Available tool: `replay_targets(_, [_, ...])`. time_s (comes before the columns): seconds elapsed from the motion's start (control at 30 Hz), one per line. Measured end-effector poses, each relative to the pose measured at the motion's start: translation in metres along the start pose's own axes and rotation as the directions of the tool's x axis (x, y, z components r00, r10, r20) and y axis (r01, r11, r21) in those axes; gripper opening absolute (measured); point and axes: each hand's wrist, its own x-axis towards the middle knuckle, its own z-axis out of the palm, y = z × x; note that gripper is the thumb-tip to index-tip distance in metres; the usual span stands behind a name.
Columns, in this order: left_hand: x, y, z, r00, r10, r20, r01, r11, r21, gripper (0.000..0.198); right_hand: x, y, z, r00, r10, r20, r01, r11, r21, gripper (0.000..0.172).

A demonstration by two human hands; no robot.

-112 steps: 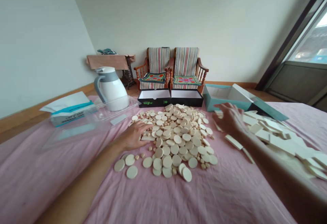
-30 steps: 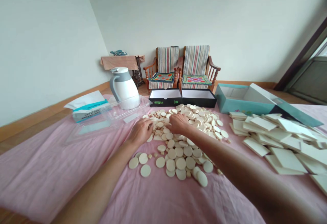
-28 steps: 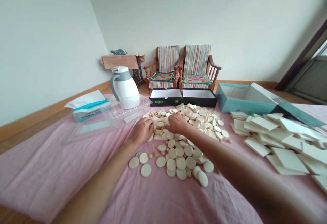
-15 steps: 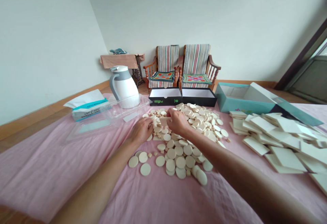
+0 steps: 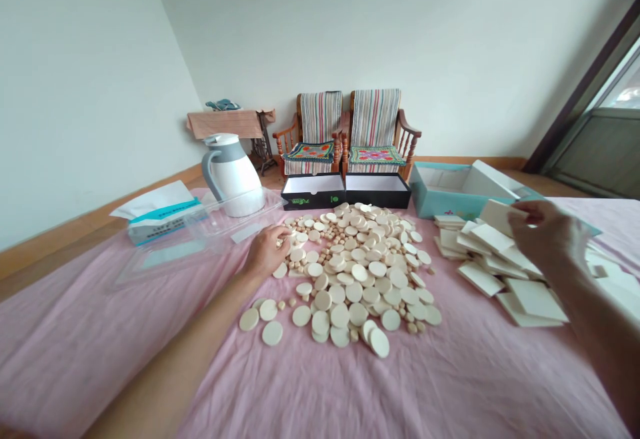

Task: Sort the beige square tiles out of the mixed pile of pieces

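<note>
I'm resting L hand (image 5: 266,251) against the near-left edge of the disc pile (image 5: 360,272) on the pink sheet (image 5: 125,332); L fingers (image 5: 283,231) are curled, grip status can't tell. R hand (image 5: 547,233) is working above the square tiles (image 5: 530,299), right of the pile, w/ R fingers (image 5: 523,209) gripping a tilted tile (image 5: 497,217).

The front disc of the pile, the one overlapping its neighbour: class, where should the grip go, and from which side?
Grip the front disc by its outer rim, coming from the near side. It is thin and flat, and seems to lie over the neighbouring disc, so that rim is free above the pink cloth.
</note>
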Motion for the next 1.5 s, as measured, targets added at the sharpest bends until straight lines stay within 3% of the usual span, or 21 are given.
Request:
replay_targets(0.07, [0.007, 0.002, 0.001, 0.999, -0.002, 0.038, 0.002, 1.000, 0.022, 0.018, 0.001, 0.013, -0.004, 0.999, 0.003, -0.046, -0.004, 1.000, -0.024, 0.024])
replay_targets(0.13, [0.016, 0.004, 0.003, 0.996, 0.006, 0.091, -0.011, 0.999, 0.049, 0.017, -0.006, 0.009, -0.006, 0.998, -0.041, -0.057, 0.040, 0.999, -0.017, 0.029])
replay_targets(0.23, [0.031, 0.004, 0.008, 0.984, -0.002, 0.177, -0.016, 0.995, 0.098, 0.016, -0.028, -0.017, -0.005, 0.986, -0.160, 0.050, 0.157, 0.985, 0.068, 0.029])
replay_targets(0.37, [0.049, 0.000, 0.017, 0.959, -0.102, 0.264, 0.058, 0.984, 0.171, 0.022, -0.057, -0.055, 0.002, 0.942, -0.304, 0.140, 0.279, 0.945, 0.173, 0.025])
replay_targets(0.53, [0.064, -0.002, 0.024, 0.921, -0.210, 0.327, 0.161, 0.972, 0.173, 0.034, -0.077, -0.074, 0.008, 0.892, -0.411, 0.187, 0.356, 0.895, 0.268, 0.024])
replay_targets(0.77, [0.059, 0.010, 0.009, 0.940, -0.130, 0.317, 0.173, 0.979, -0.111, 0.026, -0.091, -0.078, 0.010, 0.845, -0.474, 0.247, 0.386, 0.861, 0.330, 0.023])
replay_targets(1.03, [0.040, 0.026, 0.003, 0.980, -0.161, 0.113, 0.196, 0.852, -0.485, 0.047, -0.108, -0.088, 0.019, 0.770, -0.534, 0.348, 0.368, 0.819, 0.441, 0.022])
replay_targets(1.1, [0.036, 0.039, 0.003, 0.982, -0.167, 0.089, 0.188, 0.817, -0.545, 0.047, -0.113, -0.093, 0.017, 0.756, -0.540, 0.371, 0.355, 0.813, 0.461, 0.022])
replay_targets(1.2, [0.026, 0.074, 0.001, 0.981, -0.080, 0.177, 0.179, 0.719, -0.672, 0.045, -0.121, -0.103, 0.009, 0.731, -0.573, 0.371, 0.354, 0.782, 0.512, 0.025])
replay_targets(1.37, [0.002, 0.144, -0.003, 0.914, 0.181, 0.363, 0.215, 0.543, -0.812, 0.046, -0.133, -0.120, -0.008, 0.625, -0.680, 0.383, 0.330, 0.675, 0.660, 0.058])
replay_targets(1.5, [-0.011, 0.167, 0.001, 0.875, 0.211, 0.436, 0.302, 0.467, -0.831, 0.045, -0.139, -0.127, -0.012, 0.628, -0.653, 0.424, 0.203, 0.662, 0.721, 0.047])
